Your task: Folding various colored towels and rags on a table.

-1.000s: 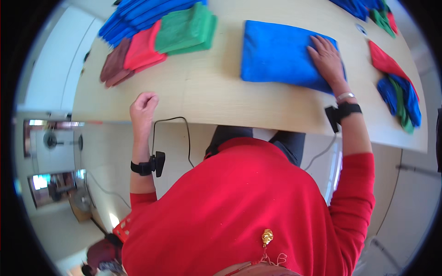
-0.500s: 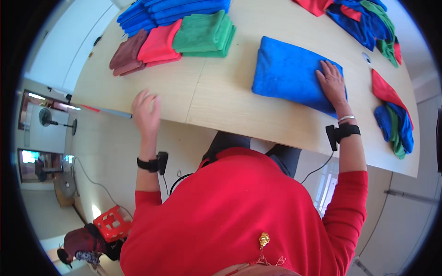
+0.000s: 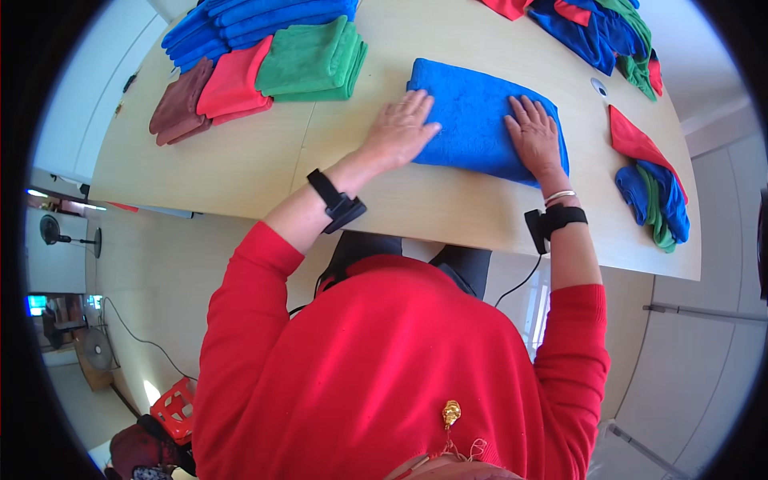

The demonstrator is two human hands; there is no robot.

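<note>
A folded blue towel [image 3: 472,120] lies flat in front of me on a pale wooden table [image 3: 336,172]. My left hand [image 3: 400,130] rests on its left edge, fingers stretched out and a little apart. On the towel's right part my right hand [image 3: 534,138] lies flat, fingers pointing away from me. Neither hand grips the cloth; both are open. To the left sit neat folded stacks: green towels [image 3: 308,60], red towels [image 3: 234,80] and brownish-red towels [image 3: 181,100]. Behind them are stacked blue towels [image 3: 280,18].
A loose heap of blue, red and green cloths [image 3: 588,36] lies at the far right. Nearer, a smaller crumpled bunch [image 3: 656,188] is close to the table's right edge. A round cable hole [image 3: 599,86] is between them. A red plastic chair [image 3: 174,410] stands at lower left.
My left hand has moved right from the table's front edge onto the towel's left side. My right hand stays on the towel's right part. The whole view has shifted slightly.
</note>
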